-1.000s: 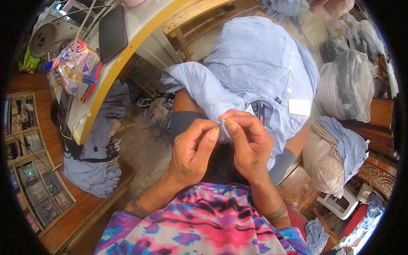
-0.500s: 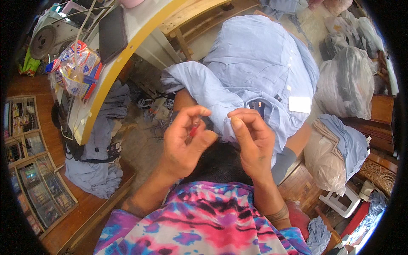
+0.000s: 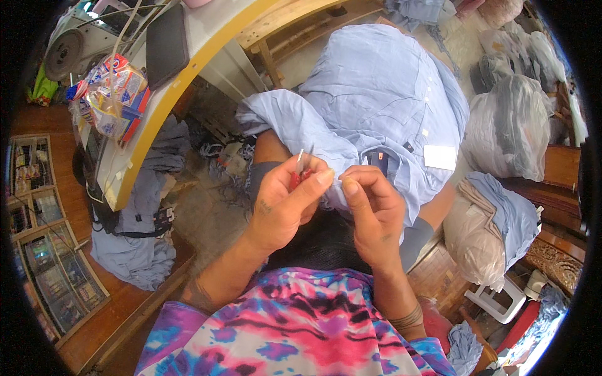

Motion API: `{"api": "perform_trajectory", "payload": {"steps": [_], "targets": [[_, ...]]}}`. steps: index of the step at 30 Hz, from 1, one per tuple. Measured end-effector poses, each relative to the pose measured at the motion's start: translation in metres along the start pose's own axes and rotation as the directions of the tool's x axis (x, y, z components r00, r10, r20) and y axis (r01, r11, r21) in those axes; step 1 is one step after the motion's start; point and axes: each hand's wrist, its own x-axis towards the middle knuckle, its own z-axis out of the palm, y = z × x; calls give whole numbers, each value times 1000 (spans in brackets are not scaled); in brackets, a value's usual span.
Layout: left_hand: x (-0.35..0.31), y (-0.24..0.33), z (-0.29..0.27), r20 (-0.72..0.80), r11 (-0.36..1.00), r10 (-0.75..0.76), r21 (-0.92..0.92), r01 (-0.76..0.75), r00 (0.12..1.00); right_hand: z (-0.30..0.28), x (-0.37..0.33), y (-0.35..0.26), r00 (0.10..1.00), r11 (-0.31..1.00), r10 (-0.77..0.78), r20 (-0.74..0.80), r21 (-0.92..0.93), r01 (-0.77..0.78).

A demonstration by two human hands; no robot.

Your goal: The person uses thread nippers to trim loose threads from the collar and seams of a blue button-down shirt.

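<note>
A light blue shirt lies spread over my lap and knees, with a sleeve bunched toward the left. In my left hand is a small pair of red-handled thread snips, its thin metal blades pointing up past the fingers. My right hand pinches an edge of the shirt between thumb and fingertips. The two thumbs are close together, the left fingertips just beside the pinched cloth. Any thread between them is too fine to make out. A white label and a dark neck tag show on the shirt.
A yellow-edged table curves along the left, bearing a sewing machine and a printed plastic packet. Blue garments lie below it. Plastic-wrapped bundles and a white stool stand at the right.
My left hand has turned and moved right, closer to the right hand; the snips' blades now point upward. The right hand keeps its pinch on the shirt almost unmoved.
</note>
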Motion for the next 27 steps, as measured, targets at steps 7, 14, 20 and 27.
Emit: {"api": "perform_trajectory", "payload": {"steps": [7,14,20,27], "targets": [[3,-2,-5,41,944,-103,-310,111,994,8,-3,-3,986,975,157,-50,169,-147],[2,-8,-7,-24,986,115,125,-111,993,6,3,-2,995,995,94,-29,47,-93],[10,1,-2,-88,965,99,250,-74,991,8,1,-2,987,989,150,-51,2,-150],[16,-10,-8,-176,977,179,144,-154,968,11,0,3,998,970,51,-34,-235,-57]]}}
